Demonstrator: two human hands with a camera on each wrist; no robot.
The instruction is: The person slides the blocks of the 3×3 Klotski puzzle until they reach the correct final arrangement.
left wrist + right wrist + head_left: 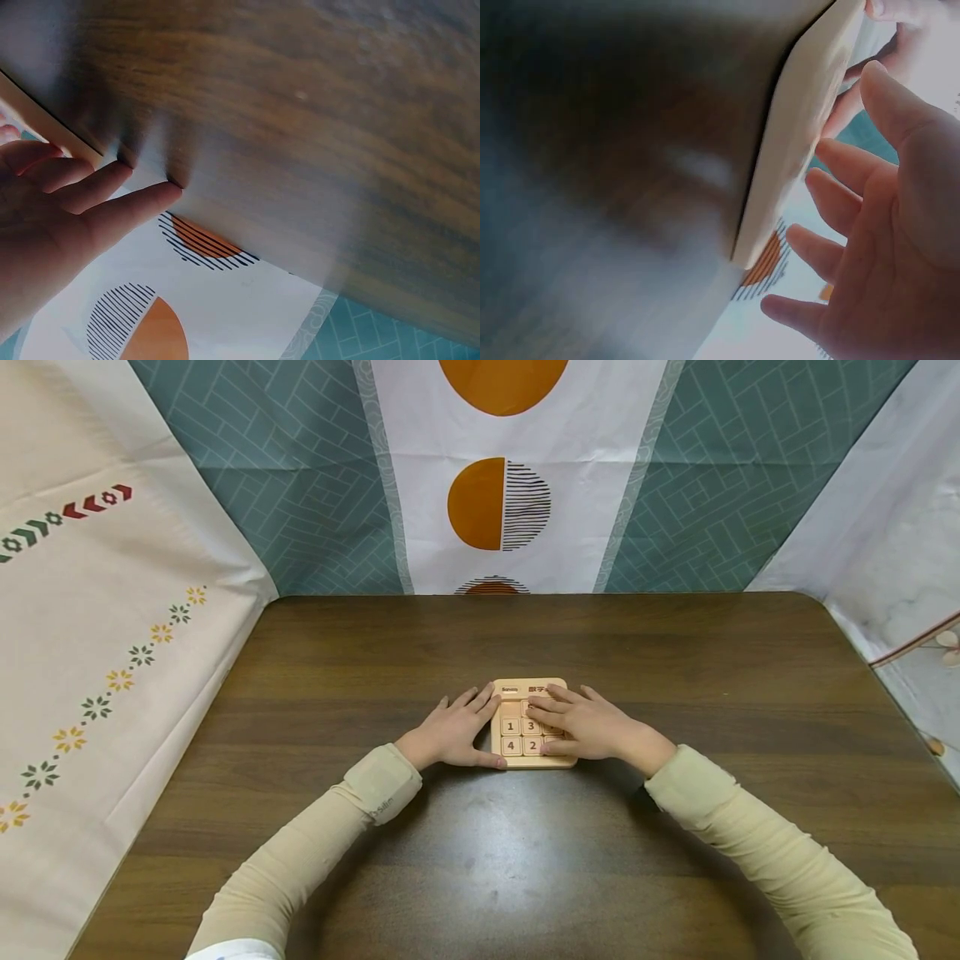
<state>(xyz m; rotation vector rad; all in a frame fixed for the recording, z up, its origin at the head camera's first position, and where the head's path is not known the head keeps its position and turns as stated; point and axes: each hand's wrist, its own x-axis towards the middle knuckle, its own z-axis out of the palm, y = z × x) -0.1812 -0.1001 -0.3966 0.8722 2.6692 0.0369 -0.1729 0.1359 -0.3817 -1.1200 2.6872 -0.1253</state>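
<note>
A small wooden sliding number puzzle (536, 762) lies flat on the table, with tiles marked 1, 3, 4 and 2 readable. My left hand (453, 732) rests along its left edge, fingers extended and thumb at the near left corner. From the right, my right hand (596, 727) reaches over the board with spread fingers, covering the right-hand tiles. In the left wrist view, the left hand (60, 217) has two fingertips on the tabletop beside the puzzle's pale edge (56, 129). The right wrist view has the right hand (892, 202) with fingers apart, next to the puzzle's side (791, 142).
The dark wood-grain table (360, 652) spreads around the puzzle. A patterned cloth (585, 493) hangs behind its far edge. White cloth with embroidered flowers (150, 710) borders the left side, and another pale cloth (885, 568) the right.
</note>
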